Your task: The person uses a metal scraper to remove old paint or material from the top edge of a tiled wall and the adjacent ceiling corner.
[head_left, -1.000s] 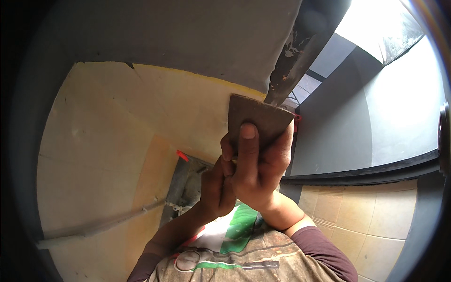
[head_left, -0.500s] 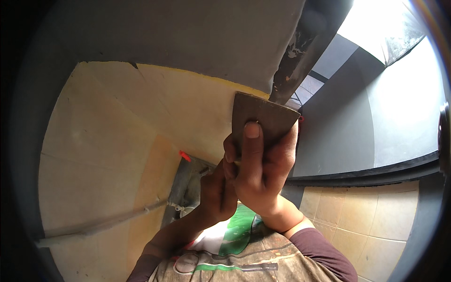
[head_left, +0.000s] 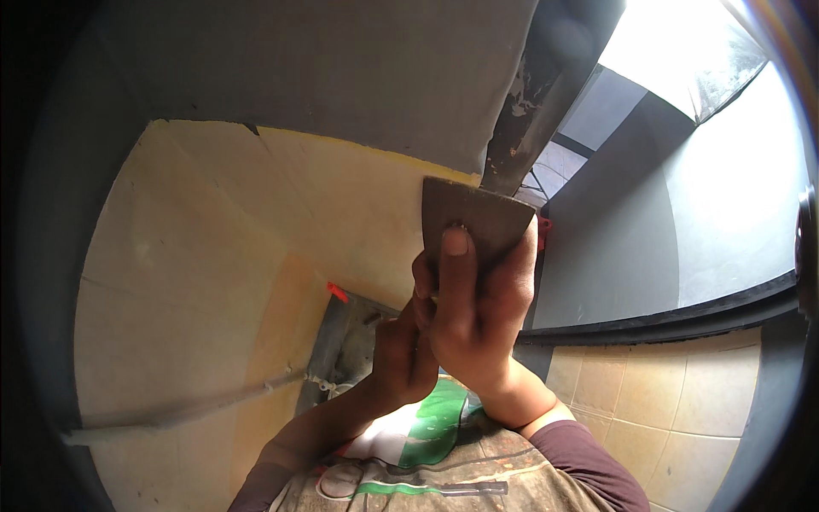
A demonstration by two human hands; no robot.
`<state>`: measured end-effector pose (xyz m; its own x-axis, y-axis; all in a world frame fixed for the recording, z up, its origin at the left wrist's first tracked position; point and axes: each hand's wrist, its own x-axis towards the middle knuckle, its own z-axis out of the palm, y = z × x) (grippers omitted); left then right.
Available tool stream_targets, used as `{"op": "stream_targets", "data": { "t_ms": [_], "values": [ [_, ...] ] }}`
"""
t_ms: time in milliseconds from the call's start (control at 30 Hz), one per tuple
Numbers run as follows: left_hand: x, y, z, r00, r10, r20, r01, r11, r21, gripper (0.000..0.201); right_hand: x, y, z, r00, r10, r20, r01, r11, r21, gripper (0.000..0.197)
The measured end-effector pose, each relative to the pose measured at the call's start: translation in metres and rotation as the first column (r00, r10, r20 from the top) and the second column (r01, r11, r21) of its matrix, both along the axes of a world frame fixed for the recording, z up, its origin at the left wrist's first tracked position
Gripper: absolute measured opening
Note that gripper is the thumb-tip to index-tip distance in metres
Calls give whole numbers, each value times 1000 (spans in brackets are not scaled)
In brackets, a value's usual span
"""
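Note:
A putty knife (head_left: 490, 209) with a wide, dark, worn blade is raised in front of me, its broad edge upward near the painted corner. My right hand (head_left: 478, 316) is closed around it, the thumb lying flat up the face of the blade. Just below and to the left, my left hand (head_left: 399, 354) is closed in a fist against the right one, at the lower end of the tool. Both hands hide the handle. In the picture the blade overlaps the end of a yellow-edged border (head_left: 367, 148) between grey paint and cream tiles; whether it touches cannot be told.
Cream tiles (head_left: 188, 256) cover the wall at left, with a pale pipe (head_left: 196, 411) across them. A dark post (head_left: 546, 102) rises beyond the blade. Grey panel (head_left: 614, 230) and dark ledge (head_left: 657, 322) lie at right. A small red object (head_left: 338, 292) is left of my hands.
The view has shifted slightly, and the blade sits a little lower and further left in it. The grip of both hands looks the same. More of a red object shows behind my right hand.

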<state>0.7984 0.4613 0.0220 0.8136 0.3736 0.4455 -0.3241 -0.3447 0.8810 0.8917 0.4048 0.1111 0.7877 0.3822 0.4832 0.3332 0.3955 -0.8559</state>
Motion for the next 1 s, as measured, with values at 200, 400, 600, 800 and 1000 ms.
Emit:
{"op": "stream_targets", "data": {
  "t_ms": [200, 400, 600, 800, 1000],
  "values": [
    [24, 20, 17, 952, -288, 100, 286, 957, 36, 38, 14, -29, 11, 990, 22, 139, 9, 975, -221, 24],
    [40, 20, 44, 930, -281, 237, 342, 899, -275, 40, 12, -29, 23, 981, 5, 193, 40, 973, -226, 18],
    [49, 20, 58, 904, -296, 309, 406, 823, -397, 39, 14, -38, 40, 925, -18, 378, 163, 920, -357, 22],
    [54, 17, 50, 846, -454, 278, 532, 688, -493, 40, 23, -55, 78, 904, 179, 388, 115, 772, -625, 28],
    [65, 2, 58, 682, -440, 584, 721, 269, -639, 42, 21, -54, 99, 851, 237, 469, 172, 717, -676, 28]
  ]
}}
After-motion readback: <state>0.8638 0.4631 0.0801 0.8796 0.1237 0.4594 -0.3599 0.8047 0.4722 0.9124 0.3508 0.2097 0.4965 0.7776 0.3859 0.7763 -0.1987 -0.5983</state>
